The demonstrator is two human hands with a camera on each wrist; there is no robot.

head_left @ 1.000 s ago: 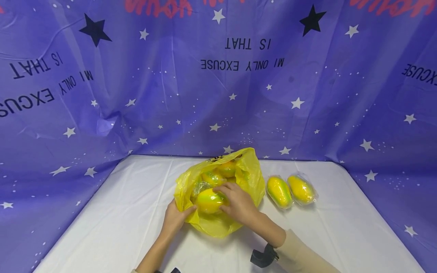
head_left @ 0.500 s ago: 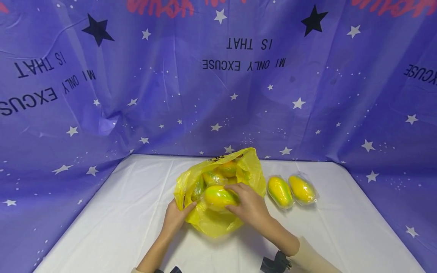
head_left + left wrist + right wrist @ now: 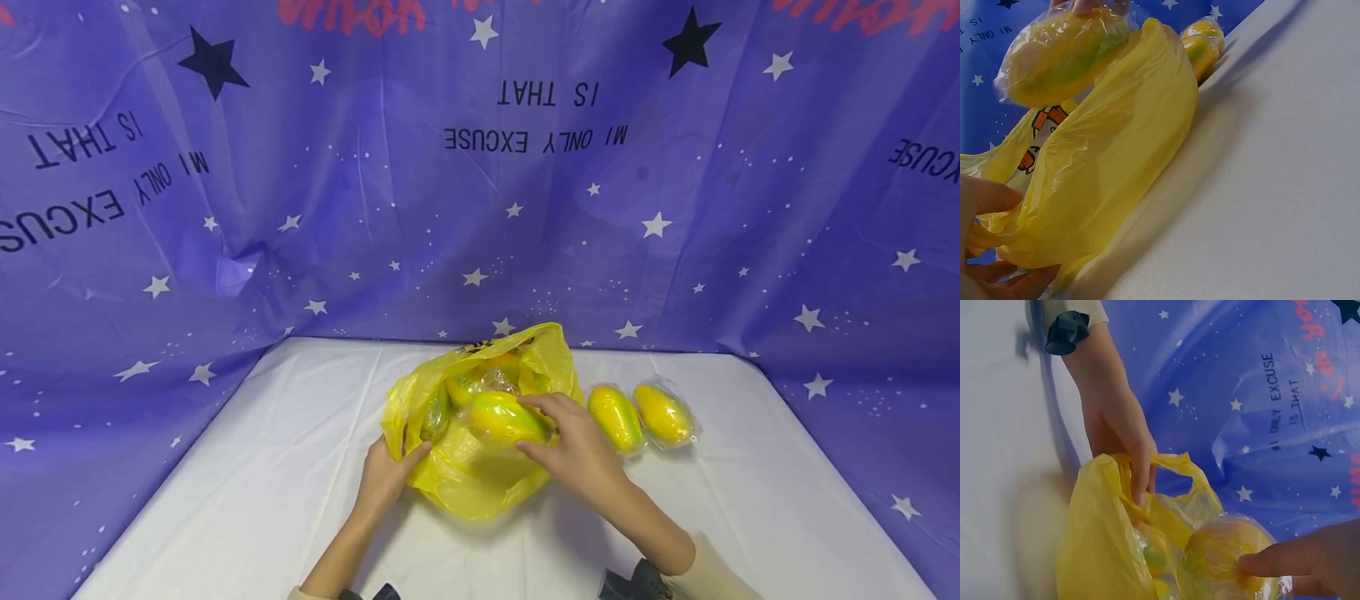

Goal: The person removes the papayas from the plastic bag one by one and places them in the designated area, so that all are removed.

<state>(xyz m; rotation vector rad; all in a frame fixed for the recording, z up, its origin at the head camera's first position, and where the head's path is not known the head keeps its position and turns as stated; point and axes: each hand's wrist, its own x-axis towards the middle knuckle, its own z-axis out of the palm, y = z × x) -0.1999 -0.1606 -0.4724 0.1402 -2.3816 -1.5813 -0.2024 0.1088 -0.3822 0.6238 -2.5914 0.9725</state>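
My right hand (image 3: 581, 446) pinches a yellow-green mango (image 3: 504, 417) in clear plastic wrap between thumb and fingers. The mango is over the mouth of a yellow plastic bag (image 3: 480, 492). In the left wrist view this wrapped mango (image 3: 1072, 65) appears above the bag's rim. My left hand (image 3: 386, 475) grips the bag's left edge, thumb inside the rim, as the right wrist view also shows. Several more wrapped mangoes (image 3: 437, 414) lie inside the bag, partly hidden by its wall and the held one.
Two wrapped mangoes, one nearer the bag (image 3: 615, 419) and one further right (image 3: 665, 414), lie side by side on the white-covered table (image 3: 750, 500). A purple curtain with stars (image 3: 480, 208) hangs behind the table and along both sides.
My right hand has drawn the held mango rightward and a little up from deeper in the bag. The left hand keeps its hold on the bag's edge.
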